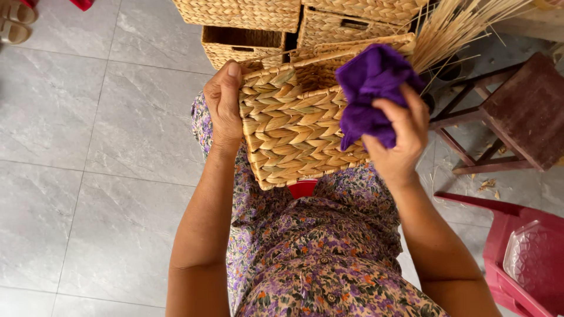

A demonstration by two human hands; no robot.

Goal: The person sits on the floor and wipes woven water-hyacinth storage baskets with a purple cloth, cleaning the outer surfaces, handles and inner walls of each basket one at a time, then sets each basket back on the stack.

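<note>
At the far left lies pale grey tiled floor [88, 147], with a pair of sandals [14, 22] just showing in the top corner. Next comes the left hand [224, 105], closed around the left edge of a woven straw basket [294, 132], thumb lying along the rim and fingers hidden behind the wall. The basket is tilted on its side over the person's lap (a floral dress covers it), its plaited wall facing the camera. Behind it, several more woven baskets [247, 44] stand stacked on the floor. The right hand [399, 141] grips a bunched purple cloth [370, 94], fingers curled tight into it, pressing the cloth against the basket's upper right rim. A bundle of dry straw stalks [452, 26] fans out just beyond. Further right stand a dark wooden stool [523, 111] and a red plastic chair [517, 252].
</note>
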